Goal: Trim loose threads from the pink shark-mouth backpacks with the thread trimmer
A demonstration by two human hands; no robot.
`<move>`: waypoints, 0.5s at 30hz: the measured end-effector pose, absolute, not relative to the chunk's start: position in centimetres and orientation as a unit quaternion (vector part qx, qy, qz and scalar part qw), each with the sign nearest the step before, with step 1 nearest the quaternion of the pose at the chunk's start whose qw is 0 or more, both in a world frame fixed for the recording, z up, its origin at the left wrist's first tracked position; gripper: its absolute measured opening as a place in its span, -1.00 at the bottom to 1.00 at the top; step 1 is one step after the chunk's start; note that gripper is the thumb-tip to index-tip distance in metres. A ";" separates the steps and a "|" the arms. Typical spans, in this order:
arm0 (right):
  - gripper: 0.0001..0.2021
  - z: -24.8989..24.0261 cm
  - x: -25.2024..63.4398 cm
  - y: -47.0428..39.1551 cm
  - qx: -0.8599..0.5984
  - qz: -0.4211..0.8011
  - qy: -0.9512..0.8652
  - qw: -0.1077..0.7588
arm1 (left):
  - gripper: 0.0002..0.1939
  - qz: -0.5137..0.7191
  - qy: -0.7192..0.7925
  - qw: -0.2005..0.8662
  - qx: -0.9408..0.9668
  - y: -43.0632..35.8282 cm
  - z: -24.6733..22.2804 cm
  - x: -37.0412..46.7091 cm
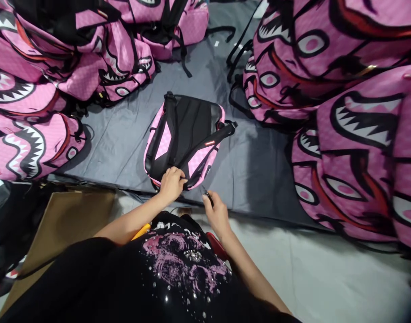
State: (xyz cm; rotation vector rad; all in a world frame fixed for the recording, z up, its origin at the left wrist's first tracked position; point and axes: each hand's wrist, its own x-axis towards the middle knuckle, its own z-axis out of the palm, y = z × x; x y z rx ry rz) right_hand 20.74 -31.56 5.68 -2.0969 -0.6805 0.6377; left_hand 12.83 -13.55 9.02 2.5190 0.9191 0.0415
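Left hand (pixel 172 183) grips strap at backpack (pixel 183 134) bottom edge, backpack just ahead. Right hand (pixel 216 211) closed on small dark object. Backpack piles (pixel 347 112) both sides; grey sheet (pixel 259 170) open rightward.

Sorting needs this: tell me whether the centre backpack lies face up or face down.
Face down: the backpack shows its black back panel and shoulder straps.

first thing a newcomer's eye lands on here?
The heaps of pink backpacks printed with shark mouths and eyes, piled high on the right and upper left. Next, the single backpack lying back-side up on the grey sheet at centre. The left hand grips its near edge; the right hand holds a small dark object just beside it.
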 end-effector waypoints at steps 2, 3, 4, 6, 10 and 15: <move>-0.59 5.4 20.3 -31.3 -0.820 0.273 -0.277 0.421 | -0.95 0.009 0.345 0.220 0.912 -13.6 9.0 13.1; -0.59 5.3 20.1 -31.2 -0.812 0.280 -0.280 0.429 | -0.97 0.005 0.344 0.213 0.915 -13.6 9.0 13.2; -0.59 5.2 19.8 -31.0 -0.807 0.283 -0.282 0.435 | -0.96 0.002 0.339 0.206 0.918 -13.6 9.1 13.4; -0.58 5.2 19.4 -30.7 -0.808 0.273 -0.284 0.438 | -0.94 -0.009 0.323 0.204 0.924 -13.4 9.2 13.6; -0.57 5.5 18.7 -29.9 -0.859 0.210 -0.287 0.367 | -0.92 -0.065 0.293 0.249 0.921 -12.5 10.0 13.7; -0.63 6.2 16.7 -28.2 -0.912 0.143 -0.270 0.275 | -0.87 -0.112 0.256 0.318 0.906 -10.4 11.1 13.8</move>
